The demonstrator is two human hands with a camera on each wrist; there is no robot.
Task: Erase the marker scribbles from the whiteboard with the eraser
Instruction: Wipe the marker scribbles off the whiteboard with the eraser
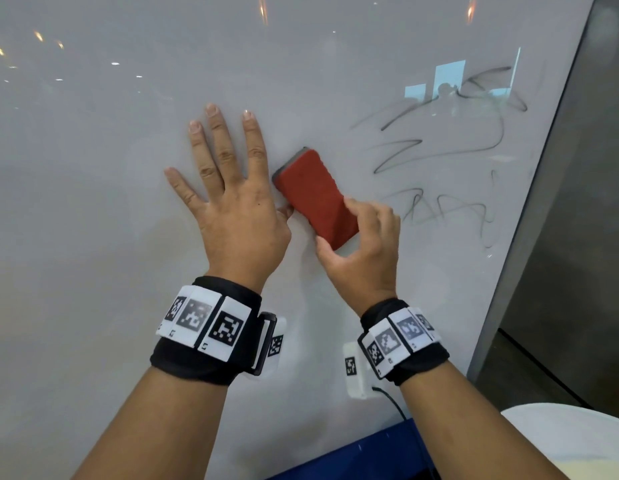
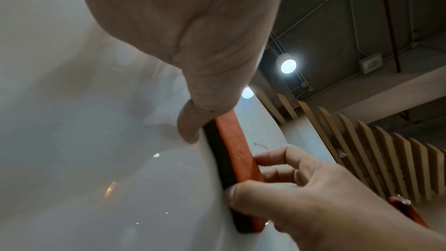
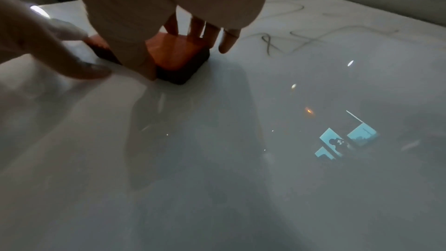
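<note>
Gripping the eraser (image 1: 316, 197) at its lower end, the right hand (image 1: 361, 251) pinches it between thumb on the near edge and fingers curled over the red back; the dark felt face lies flat against the whiteboard (image 1: 110, 202), as the left wrist view confirms. The eraser sits at mid-board, tilted with its upper end leaning left, just beside the left hand (image 1: 232, 202). That hand is spread flat on the board, fingers straight and apart, its thumb touching the eraser's left edge, holding nothing. The scribbles (image 1: 450, 150) lie to the right of the eraser, near the board's right edge, faint grey loops in several rows, seemingly untouched; the erasing stroke is judged not yet begun on them. To do the step well, the felt should stay flat and pressed evenly while swept rightward across each row, with overlapping passes, since a tilted pad would likely leave streaks. The grip is low on the eraser, so pressure at the upper end may be weak. Nothing stands between eraser and marks. The frame (image 1: 530, 209) at the right limits the stroke. Wristbands (image 1: 211, 327) with printed markers sit on both wrists, and a cable (image 1: 393, 401) hangs below.
</note>
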